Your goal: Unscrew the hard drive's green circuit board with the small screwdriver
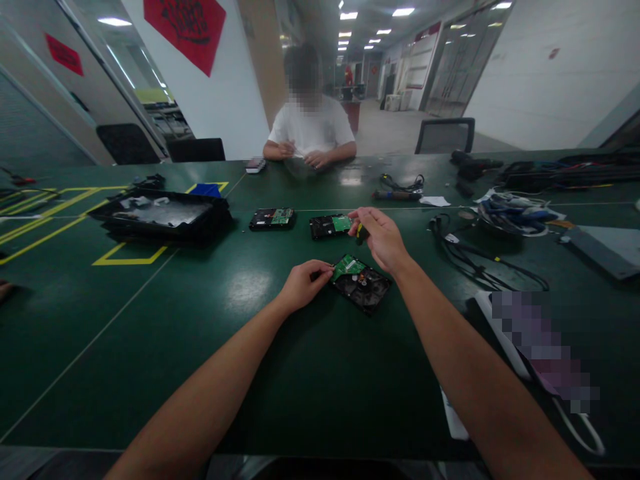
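A hard drive (367, 290) lies on the green table, circuit-board side up and turned at an angle. My left hand (306, 285) is closed at its left corner, thumb and fingers pinching the edge. Above the drive's far side, my right hand (383, 240) is closed around a small yellow and black screwdriver (361, 233). Most of the tool is hidden by the fingers, and its tip cannot be made out. Just behind are a second hard drive (325, 227), partly behind my right fingers, and a third hard drive (271, 219) further left.
A black plastic casing (165, 217) stands at left, near yellow tape marks. Cable bundles (515, 212), a black cable (480, 267) and a grey metal box (600, 250) lie at right. A phone (535, 347) is near my right forearm. Across the table sits a person (313, 127).
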The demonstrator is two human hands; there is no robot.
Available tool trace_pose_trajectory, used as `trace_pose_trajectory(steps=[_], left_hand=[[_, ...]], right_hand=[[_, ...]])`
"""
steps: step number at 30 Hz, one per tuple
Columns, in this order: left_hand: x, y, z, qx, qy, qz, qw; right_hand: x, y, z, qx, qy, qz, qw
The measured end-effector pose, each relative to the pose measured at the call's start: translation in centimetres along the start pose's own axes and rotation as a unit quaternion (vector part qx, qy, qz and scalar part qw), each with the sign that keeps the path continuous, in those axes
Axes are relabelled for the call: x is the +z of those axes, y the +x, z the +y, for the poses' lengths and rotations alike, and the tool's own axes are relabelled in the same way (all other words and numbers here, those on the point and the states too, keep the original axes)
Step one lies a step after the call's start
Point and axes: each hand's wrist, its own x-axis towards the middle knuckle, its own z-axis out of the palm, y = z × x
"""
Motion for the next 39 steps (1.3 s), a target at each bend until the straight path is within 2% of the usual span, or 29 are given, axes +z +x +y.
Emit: trace_pose_trajectory(steps=[3,6,10,20,24,31,39], left_hand=[[-0.02,0.02,0.1,0.003,-0.003,0.001,1.0],[-0.06,0.07,0.18,0.005,-0.002,-0.004,1.0],[-0.09,0.09,0.15,0.003,0.002,-0.004,1.0],[-0.07,0.08,0.28,0.001,0.002,0.001,1.0],[-0.05,0.1,0.29,0.002,0.0,0.002,1.0],[-0.01,0.12,0.21,0.0,0.001,-0.002,1.0],[-0.04,0.15,0.09,0.001,0.002,-0.002,1.0]], right_hand=[[-0.19,0.06,0.35,-0.004,-0.029,0.024,0.999],[-0.21,-0.04,0.39,-0.008,-0.037,0.016,0.999],[0.09,-0.19,-0.04,-0.001,-0.022,-0.01,1.0],[0.25,-0.14,-0.18,0.021,0.055,0.005,0.998],[0.38,-0.24,-0.06,0.019,0.034,-0.003,0.999],[0.27,-0.31,0.47,-0.026,-0.039,0.035,0.998],[0.71,-0.33,-0.15,-0.03,-0.011,0.031,0.999]])
